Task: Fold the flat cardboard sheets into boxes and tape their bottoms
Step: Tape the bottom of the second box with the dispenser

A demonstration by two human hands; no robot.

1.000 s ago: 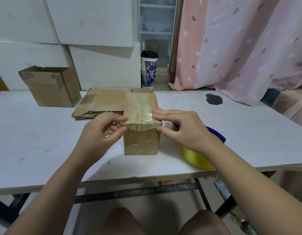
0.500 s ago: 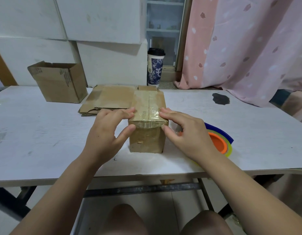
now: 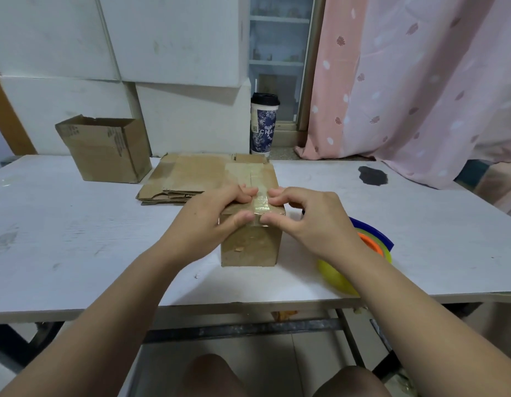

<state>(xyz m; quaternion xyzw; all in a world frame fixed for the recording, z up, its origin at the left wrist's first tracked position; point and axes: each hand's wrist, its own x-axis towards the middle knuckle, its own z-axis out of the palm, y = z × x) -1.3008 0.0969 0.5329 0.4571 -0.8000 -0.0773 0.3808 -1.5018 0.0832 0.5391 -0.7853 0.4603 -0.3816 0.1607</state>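
Two hands on one box. The small brown cardboard box (image 3: 251,245) stands on the white table (image 3: 76,239), likely bottom-up, with a glossy clear tape strip (image 3: 260,200) along its top seam and over the near edge. Left hand (image 3: 211,222) and right hand (image 3: 311,222) each pinch that near top edge either side of the tape, curled fingers on top and thumb on the front face. Neither holds anything else.

Handling, my guess: light and hollow, walls stiff but dentable, tape slick. Best held by the side walls or corners, not mid-panel.

Behind the box is a stack of flat brown cardboard sheets (image 3: 185,179). Behind-left is an open-topped brown carton (image 3: 105,150). Right of the box are nested yellow, orange and blue plastic rings (image 3: 373,243), half covered by the right forearm; can't tell what they are. Box's far end and underside are hidden, and the tape's reach down the front is unclear.
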